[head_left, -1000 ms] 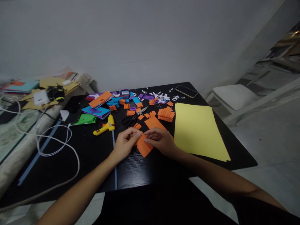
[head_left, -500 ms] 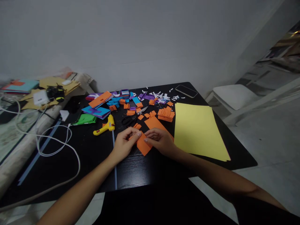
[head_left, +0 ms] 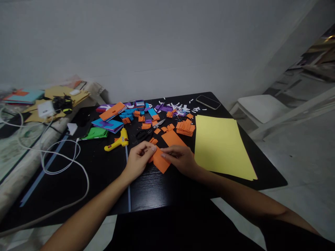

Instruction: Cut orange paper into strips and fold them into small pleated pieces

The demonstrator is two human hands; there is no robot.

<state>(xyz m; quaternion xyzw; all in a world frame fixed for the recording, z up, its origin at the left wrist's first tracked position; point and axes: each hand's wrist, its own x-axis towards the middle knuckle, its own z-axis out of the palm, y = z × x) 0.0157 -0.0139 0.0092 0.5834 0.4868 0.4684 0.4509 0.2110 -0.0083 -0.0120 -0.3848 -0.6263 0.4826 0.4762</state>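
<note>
Between my two hands, just above the black table, is a piece of orange paper [head_left: 161,163]. My left hand [head_left: 139,157] pinches its left edge between thumb and fingers. At its right side my right hand [head_left: 180,157] grips it, thumb against the near face; the fingertips behind are partly hidden. A longer orange paper strip [head_left: 175,138] lies flat just beyond my right hand. Past my left hand are small orange pieces [head_left: 153,141] and scissors [head_left: 151,130] with dark handles. To the left rests a yellow glue gun [head_left: 119,140].
Yellow paper sheets [head_left: 221,146] lie stacked at the right, with a phone [head_left: 208,101] behind them. Folded orange pieces [head_left: 185,128] and white scraps [head_left: 180,108] cover the back. Green paper [head_left: 95,132] and a white cable [head_left: 83,167] are at the left. A white stool [head_left: 261,107] stands beyond.
The orange paper has shifted slightly to the right and tilted. My right hand's fingers have straightened a little across it; my left hand has barely moved.
</note>
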